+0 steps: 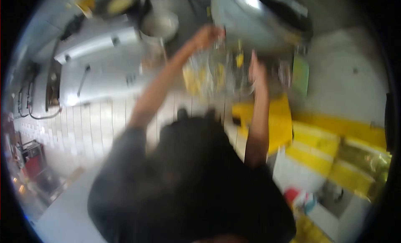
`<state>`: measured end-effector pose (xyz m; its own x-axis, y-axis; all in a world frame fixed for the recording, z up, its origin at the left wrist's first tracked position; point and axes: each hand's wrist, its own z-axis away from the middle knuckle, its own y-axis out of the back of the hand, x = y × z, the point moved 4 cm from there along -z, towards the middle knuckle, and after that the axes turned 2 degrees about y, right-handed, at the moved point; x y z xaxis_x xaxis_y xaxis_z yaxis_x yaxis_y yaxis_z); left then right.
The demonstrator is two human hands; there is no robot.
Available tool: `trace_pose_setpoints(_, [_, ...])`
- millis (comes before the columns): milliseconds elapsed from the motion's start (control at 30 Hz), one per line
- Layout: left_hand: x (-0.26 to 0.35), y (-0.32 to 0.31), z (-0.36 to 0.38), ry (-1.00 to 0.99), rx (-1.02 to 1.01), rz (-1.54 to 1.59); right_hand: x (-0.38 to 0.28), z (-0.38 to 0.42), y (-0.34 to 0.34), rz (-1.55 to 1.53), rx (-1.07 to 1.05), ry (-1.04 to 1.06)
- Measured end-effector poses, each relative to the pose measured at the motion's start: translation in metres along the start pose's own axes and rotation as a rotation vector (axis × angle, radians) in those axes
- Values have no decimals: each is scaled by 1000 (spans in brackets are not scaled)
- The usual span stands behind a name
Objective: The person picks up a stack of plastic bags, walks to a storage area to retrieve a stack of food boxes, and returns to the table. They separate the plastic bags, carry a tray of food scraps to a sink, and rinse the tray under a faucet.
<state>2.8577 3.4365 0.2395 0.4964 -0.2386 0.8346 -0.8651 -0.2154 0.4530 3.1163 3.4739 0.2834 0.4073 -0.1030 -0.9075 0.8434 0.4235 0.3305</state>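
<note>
The picture is blurred by motion. Both my arms reach forward over my dark shirt. My left hand grips the top edge of a see-through basket that holds yellow food pieces. My right hand is pressed upright against the basket's right side. The basket hangs in the air just in front of a large metal wok.
A round metal pot stands left of the wok. A steel counter runs to the left, above a white tiled wall. A yellow tub sits below my right arm, and yellow-and-white crates are stacked at the right.
</note>
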Motion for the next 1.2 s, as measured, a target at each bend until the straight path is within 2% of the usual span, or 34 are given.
trace_pose_setpoints(33, [2,-52,45,56,-29,65,-17,22,5,-109,-128,50])
trace_pose_setpoints(67, [3,-35,27,36,50,200,-49,9,-7,-129,-134,145])
trace_pose_setpoints(100, [1,-13,6,19,102,341,-61,15,-14,-112,-75,98])
trace_pose_setpoints(133, [7,-8,2,26,78,343,-44,37,-9,-80,-4,-44])
trace_pose_setpoints(167, [16,-14,13,117,76,452,-26,26,-12,-142,-180,55])
trace_pose_setpoints(233, [36,0,4,283,80,579,-35,46,-38,120,-193,373])
trace_pose_setpoints(267, [41,9,1,264,60,564,-38,67,-57,312,-230,508])
trace_pose_setpoints(300, [45,8,4,303,54,704,-40,92,-74,276,-230,548])
trace_pose_setpoints(333, [48,9,2,340,52,838,-39,109,-84,376,-198,621])
trace_pose_setpoints(367, [52,13,-1,345,26,830,-40,121,-93,479,-167,698])
trace_pose_setpoints(400, [53,17,-1,338,10,810,-38,127,-100,501,-232,645])
trace_pose_setpoints(700, [48,25,-2,321,-66,828,-38,136,-100,396,-245,606])
trace_pose_setpoints(800, [53,25,-5,305,-54,811,-36,126,-93,415,-225,588])
trace_pose_setpoints(867, [55,25,-6,345,-57,792,-30,112,-77,327,-75,531])
trace_pose_setpoints(933, [58,27,-8,335,-34,793,-30,91,-45,74,-13,435])
trace_pose_setpoints(1000, [58,30,-9,331,2,793,-40,79,-1,48,2,254])
trace_pose_setpoints(1067, [58,30,-13,289,-43,750,-43,79,24,-315,36,-26])
trace_pose_setpoints(1100, [56,30,-16,291,-66,741,-42,75,30,-303,20,-21])
trace_pose_setpoints(1167, [55,31,-18,285,-77,729,-33,69,44,-653,176,-161])
trace_pose_setpoints(1200, [56,30,-20,277,-109,713,-31,66,45,-643,167,-158])
